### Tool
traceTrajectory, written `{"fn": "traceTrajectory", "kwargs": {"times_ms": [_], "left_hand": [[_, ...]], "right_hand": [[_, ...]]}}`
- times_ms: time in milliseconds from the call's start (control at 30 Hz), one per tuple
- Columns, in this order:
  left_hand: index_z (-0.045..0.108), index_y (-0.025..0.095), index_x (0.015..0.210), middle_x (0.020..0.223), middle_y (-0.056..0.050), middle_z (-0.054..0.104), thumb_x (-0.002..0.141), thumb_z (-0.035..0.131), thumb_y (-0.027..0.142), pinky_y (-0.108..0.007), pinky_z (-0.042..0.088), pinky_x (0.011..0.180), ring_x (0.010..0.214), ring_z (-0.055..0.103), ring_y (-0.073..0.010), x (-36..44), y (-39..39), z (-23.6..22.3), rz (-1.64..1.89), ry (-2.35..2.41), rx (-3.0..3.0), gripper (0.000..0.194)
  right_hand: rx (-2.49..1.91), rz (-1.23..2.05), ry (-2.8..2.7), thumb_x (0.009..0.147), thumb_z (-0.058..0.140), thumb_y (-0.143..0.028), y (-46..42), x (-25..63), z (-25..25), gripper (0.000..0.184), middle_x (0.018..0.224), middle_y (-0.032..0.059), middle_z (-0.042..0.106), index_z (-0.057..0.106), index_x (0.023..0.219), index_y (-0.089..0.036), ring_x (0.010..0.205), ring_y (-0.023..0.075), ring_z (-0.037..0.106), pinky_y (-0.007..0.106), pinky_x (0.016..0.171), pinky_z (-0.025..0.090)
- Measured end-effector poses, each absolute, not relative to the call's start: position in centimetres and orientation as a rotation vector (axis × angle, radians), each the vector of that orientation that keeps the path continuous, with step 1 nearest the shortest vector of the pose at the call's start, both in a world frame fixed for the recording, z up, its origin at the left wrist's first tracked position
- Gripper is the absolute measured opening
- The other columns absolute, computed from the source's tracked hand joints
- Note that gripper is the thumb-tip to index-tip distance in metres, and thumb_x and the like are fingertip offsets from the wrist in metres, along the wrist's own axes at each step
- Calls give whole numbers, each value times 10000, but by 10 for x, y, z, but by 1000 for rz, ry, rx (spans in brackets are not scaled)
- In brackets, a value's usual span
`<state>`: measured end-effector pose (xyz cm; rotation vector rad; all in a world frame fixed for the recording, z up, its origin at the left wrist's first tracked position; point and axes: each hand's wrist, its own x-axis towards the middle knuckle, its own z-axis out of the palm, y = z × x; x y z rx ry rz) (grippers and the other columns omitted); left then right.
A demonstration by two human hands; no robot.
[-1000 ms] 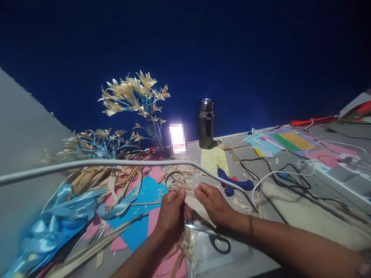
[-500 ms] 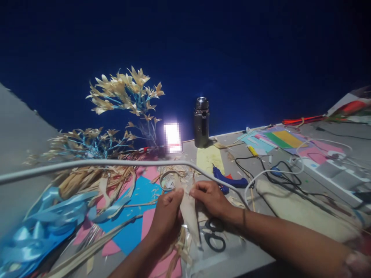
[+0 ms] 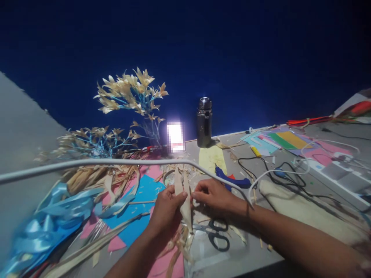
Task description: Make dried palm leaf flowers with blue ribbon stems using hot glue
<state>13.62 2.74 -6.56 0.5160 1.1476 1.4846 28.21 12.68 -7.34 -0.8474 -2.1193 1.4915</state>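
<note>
Left hand [image 3: 164, 208] pinching pale, pointed, husk-like strip [image 3: 186, 213], unattached | right hand [image 3: 216, 197] alongside, grip unclear | cream-petalled, blue-stemmed flower spray [image 3: 144, 78] formed

Before you are one flask [image 3: 204, 127], one glue gun [image 3: 236, 182], one pair of scissors [image 3: 218, 235], one power strip [image 3: 337, 179] and two sprays of pale flowers [image 3: 124, 90].

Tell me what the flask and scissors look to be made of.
Flask: probably metal, dark and glossy, judging by its bright highlights. Scissors: blades likely steel, from their silvery sheen; handle loops black and smooth, probably plastic.
</note>
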Motion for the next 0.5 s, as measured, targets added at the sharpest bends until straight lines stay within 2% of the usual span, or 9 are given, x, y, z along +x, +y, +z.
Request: {"fn": "traceTrajectory", "kwargs": {"times_ms": [100,167,300,400,500], "left_hand": [[717,114,819,639,-56,697,707,858,321,-257,469,541,528,617,-151,144,26,-67,1450,1158,558,274],[701,119,766,611,-49,677,756,815,395,-246,448,510,515,605,-149,145,25,-64,1451,1183,562,299],[681,153,783,590,-23,668,800,724,474,-263,457,473,451,567,-144,114,27,-45,1681,1410,531,325],[712,157,856,539,7,629,785,717,474,-239,407,421,421,520,-129,70,30,-30,1863,1732,576,325],[707,186,848,567,13,637,810,721,406,-234,381,410,440,514,-117,32,31,-23,1954,1830,557,224]], "right_hand": [[-746,1637,-1940,822,681,-392,124,280,-78,242,682,10,670,683,738,-165,620,148,594,236,562,418],[-748,1654,-1787,794,694,-371,123,277,-81,230,644,-4,634,651,691,-169,590,135,569,230,546,419],[-889,1639,-1441,767,709,-416,130,275,-79,272,493,-65,480,596,665,-191,435,91,411,202,416,311],[-911,1663,-1328,751,722,-470,141,277,-72,307,457,-72,468,630,711,-179,387,76,367,192,377,250],[-904,1629,-1320,731,741,-478,149,280,-67,330,469,-56,498,640,695,-166,401,71,389,187,387,264]]}}
